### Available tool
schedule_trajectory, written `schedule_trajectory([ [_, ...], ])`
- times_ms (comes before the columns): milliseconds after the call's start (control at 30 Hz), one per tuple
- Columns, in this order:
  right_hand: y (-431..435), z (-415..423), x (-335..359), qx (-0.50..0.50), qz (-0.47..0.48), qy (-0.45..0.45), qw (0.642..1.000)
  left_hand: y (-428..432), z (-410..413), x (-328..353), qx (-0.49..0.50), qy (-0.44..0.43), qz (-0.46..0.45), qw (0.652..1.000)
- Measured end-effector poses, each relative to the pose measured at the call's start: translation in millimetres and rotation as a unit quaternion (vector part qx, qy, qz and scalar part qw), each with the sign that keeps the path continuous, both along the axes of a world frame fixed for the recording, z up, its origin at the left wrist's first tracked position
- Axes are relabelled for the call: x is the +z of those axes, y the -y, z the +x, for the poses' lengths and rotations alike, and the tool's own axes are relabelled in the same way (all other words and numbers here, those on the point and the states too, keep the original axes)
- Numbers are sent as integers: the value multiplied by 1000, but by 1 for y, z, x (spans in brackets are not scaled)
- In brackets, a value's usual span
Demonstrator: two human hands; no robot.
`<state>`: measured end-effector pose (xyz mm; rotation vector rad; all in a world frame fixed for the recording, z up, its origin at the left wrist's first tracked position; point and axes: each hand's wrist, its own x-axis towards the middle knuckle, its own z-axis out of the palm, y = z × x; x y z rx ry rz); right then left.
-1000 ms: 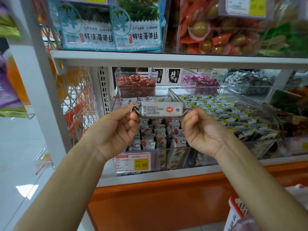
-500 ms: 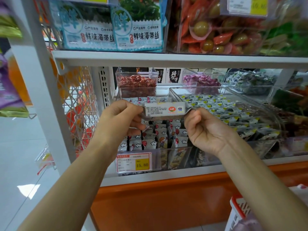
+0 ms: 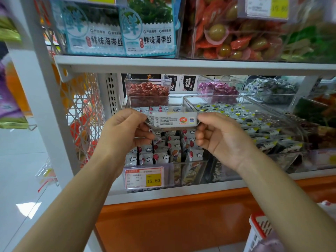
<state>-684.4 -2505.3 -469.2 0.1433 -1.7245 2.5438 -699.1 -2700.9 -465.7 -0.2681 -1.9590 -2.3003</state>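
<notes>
head cam | faces forward and down | near shelf (image 3: 181,67) | single view

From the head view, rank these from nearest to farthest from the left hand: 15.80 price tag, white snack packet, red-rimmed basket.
1. White snack packet, pinched at its end by the left hand itself.
2. Price tag, just below, on the shelf front.
3. Red-rimmed basket, far off at the lower right.

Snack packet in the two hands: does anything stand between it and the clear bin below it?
Nothing visible does. The left hand and the right hand pinch the ends of the snack packet, which hangs over the open-topped clear bin.
</notes>
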Motion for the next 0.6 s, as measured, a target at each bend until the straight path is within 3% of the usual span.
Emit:
schedule_trajectory([
  [233, 0, -3, -4, -62, 56, -15, 996, 0, -1, 0, -8, -23, -19, 1000],
  [600, -3, -1, -3, -49, 77, -51, 994, 1, 0, -1, -20, 6, -32, 999],
])
